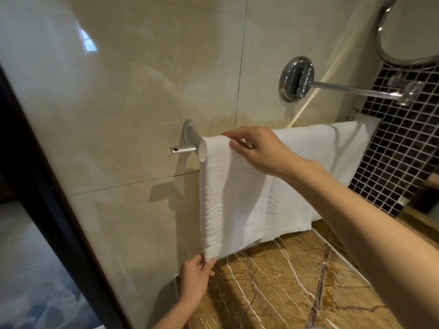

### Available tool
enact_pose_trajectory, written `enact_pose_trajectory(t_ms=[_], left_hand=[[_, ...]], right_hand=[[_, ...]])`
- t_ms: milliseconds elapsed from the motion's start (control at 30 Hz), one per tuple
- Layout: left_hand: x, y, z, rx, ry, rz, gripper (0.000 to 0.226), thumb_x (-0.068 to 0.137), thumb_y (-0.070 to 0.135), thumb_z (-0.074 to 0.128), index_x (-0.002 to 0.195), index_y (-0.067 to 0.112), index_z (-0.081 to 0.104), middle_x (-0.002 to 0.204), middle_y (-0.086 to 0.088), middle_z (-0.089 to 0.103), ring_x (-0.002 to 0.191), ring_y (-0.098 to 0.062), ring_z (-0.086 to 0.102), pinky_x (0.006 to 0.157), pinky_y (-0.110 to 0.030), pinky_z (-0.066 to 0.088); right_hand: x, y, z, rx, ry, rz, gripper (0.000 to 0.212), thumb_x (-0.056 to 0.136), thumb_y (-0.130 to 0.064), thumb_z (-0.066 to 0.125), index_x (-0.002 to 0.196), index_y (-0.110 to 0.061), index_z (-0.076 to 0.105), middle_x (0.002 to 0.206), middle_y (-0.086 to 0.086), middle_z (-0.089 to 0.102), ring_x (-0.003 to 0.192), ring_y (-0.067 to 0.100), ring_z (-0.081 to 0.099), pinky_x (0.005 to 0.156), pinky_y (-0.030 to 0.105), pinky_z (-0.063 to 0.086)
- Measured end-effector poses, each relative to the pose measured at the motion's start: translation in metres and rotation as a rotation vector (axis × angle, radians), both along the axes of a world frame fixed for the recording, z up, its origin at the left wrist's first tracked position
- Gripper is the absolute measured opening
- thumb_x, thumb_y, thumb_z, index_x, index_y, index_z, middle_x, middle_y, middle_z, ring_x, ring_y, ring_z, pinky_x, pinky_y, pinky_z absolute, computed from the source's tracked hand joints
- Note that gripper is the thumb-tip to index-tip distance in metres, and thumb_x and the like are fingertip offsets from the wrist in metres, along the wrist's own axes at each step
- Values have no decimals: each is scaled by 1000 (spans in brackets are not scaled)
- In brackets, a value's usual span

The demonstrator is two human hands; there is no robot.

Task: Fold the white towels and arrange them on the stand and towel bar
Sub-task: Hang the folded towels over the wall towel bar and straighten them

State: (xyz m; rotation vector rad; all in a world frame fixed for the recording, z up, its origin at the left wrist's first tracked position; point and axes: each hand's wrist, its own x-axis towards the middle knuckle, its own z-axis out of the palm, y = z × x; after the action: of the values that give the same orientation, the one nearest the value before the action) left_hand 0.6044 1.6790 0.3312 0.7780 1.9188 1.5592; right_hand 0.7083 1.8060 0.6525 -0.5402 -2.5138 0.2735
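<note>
Where the narrow white towel drapes over the left end of the towel bar, the right hand reaches in from the lower right and grips its top fold, with the thumb under the front layer and the fingers curled over the crest of the cloth at the bar. The left hand comes up from below and pinches the towel's lower left corner between thumb and fingers, so the cloth hangs straight between the two hands. This towel is folded lengthwise, its ribbed wavy weave facing out, and its right edge overlaps the second white towel, which hangs wider and flatter along the rest of the bar toward the right. The bar's round bracket is fixed to the glossy beige tiled wall, just left of the towel's upper corner. Below the towels lies a brown marble surface veined in white; the lower hems hang just above it, near the wall. Higher on the wall a chrome mount carries a thin chrome arm running right, below a round mirror at the top right corner. Dark mosaic tile covers the wall at the right, and a dark door frame slants down the left side.
</note>
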Motion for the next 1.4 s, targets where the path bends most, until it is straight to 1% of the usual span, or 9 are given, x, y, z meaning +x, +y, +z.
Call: enact_pose_trajectory(t_ms=[100,167,367,500,600,767,1133,1300,1400], left_hand=[[-2,1,-3,-11,-7,-7,7,82,15,72,85,21,70,65,7,72,53,-7,64,47,-16,42],[-2,3,-5,-14,-12,-4,7,82,16,73,83,22,70,65,9,72,51,-7,64,46,-17,42],[-6,8,-6,-12,-13,23,12,84,11,70,83,23,69,71,10,73,53,-10,66,50,-20,43],[-8,10,-3,-6,2,27,17,84,10,69,81,27,68,70,14,72,55,-12,67,51,-16,44],[-9,11,-2,-10,7,28,17,84,9,69,80,26,67,69,15,71,53,-10,66,46,-11,41],[-7,12,-1,-27,14,13,11,84,14,70,84,25,69,69,15,71,56,-10,67,47,-13,43],[-7,10,5,-22,-3,20,13,84,10,70,79,21,68,76,9,72,53,-8,65,47,-9,41],[-9,11,6,-29,-6,1,13,85,11,68,83,23,66,84,3,73,56,-7,66,50,-11,42],[-13,10,7,-45,-15,-21,16,84,12,70,93,24,64,96,0,72,61,-8,68,50,-15,46]], right_hand=[[1,0,0,0,-6,2,30,96,-21,53,123,-19,65,116,4,69,104,23,62,88,37,47],[1,0,1,-8,-4,6,30,96,-21,55,123,-17,65,119,5,69,109,23,62,93,39,47],[1,0,0,-64,80,24,32,89,-15,67,120,-9,66,124,6,65,119,15,59,104,30,44],[1,0,-1,-75,117,24,32,85,-13,71,116,-6,68,121,8,66,115,15,61,102,27,46],[2,2,2,-46,70,17,33,88,-18,69,119,-10,67,122,5,66,115,14,61,101,26,46],[3,1,1,-9,18,1,33,93,-24,61,125,-16,64,126,0,65,115,16,61,99,36,47],[1,4,-1,-66,73,4,35,85,-17,71,119,-13,67,122,5,66,118,16,60,102,30,45],[6,5,4,13,-15,0,38,90,-26,65,127,-18,62,124,-1,66,108,17,63,83,21,42],[10,9,9,69,-67,19,32,95,-25,57,125,-14,63,120,6,68,105,25,63,89,34,49]])
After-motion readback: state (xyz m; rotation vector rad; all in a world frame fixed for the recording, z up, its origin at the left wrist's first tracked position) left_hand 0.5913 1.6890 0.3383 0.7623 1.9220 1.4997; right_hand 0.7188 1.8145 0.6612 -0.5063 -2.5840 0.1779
